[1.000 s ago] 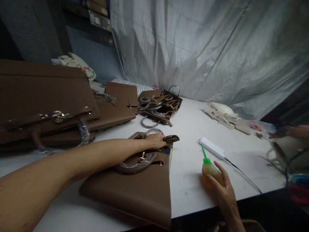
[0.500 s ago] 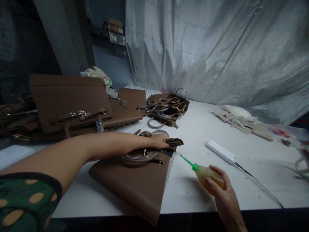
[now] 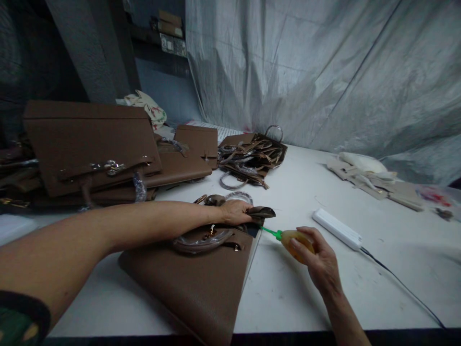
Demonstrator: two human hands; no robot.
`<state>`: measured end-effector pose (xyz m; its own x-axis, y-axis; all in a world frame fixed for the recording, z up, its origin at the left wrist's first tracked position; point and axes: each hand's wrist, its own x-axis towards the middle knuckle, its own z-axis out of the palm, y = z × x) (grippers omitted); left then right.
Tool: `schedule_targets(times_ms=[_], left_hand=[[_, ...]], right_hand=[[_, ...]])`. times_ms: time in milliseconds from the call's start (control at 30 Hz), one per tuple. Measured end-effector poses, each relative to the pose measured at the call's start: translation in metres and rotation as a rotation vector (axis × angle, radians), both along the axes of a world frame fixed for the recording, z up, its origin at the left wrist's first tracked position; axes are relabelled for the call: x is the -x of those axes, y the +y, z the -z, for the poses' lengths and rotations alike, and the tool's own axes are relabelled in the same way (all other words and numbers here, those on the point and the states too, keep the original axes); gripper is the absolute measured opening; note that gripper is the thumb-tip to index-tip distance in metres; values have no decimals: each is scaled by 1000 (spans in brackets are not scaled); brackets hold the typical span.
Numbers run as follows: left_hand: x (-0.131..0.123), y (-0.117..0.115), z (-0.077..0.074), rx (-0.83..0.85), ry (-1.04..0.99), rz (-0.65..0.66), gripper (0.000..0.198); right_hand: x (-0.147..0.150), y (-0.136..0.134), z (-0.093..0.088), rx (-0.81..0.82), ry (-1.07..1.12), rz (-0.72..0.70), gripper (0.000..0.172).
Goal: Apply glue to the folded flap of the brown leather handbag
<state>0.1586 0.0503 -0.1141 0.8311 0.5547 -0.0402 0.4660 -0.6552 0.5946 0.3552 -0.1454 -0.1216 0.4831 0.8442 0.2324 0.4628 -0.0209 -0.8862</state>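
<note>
A brown handbag point(image 3: 201, 283) lies on the white table in front of me, its lower corner reaching over the near edge. My left hand point(image 3: 236, 212) is closed on the bag's upper side edge, where a dark brown flap point(image 3: 262, 213) sticks out past the fingers. My right hand point(image 3: 319, 257) is wrapped round a squeeze bottle point(image 3: 298, 245) of amber liquid. The bottle's thin green nozzle point(image 3: 271, 232) points left, its tip at the bag's open side edge just below my left hand. A plastic-wrapped handle point(image 3: 203, 245) lies across the bag's front.
More brown handbags point(image 3: 90, 144) are stacked at the left, and a heap of straps and handles point(image 3: 248, 158) lies farther back. A white bar-shaped device point(image 3: 336, 229) with a black cable point(image 3: 403, 274) lies to the right. Beige pieces point(image 3: 374, 180) rest at the far right before a grey sheet curtain point(image 3: 306, 72).
My right hand has brought the bottle left and slightly up, so its nozzle tip now meets the bag's edge. My left hand keeps its hold. The view has shifted slightly.
</note>
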Motion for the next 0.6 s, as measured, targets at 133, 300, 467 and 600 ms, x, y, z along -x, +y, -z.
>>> schedule_targets(times_ms=[133, 300, 467, 600], left_hand=[[0, 1, 1, -3, 5, -3, 46], [0, 1, 3, -5, -6, -5, 43], [-1, 1, 4, -10, -11, -12, 43], [0, 1, 4, -14, -18, -1, 42]], right_hand=[[0, -2, -2, 26, 60, -61, 36], [-1, 0, -6, 15, 96, -20, 38], [-7, 3, -12, 41, 102, -24, 38], [-9, 4, -13, 24, 106, -3, 39]])
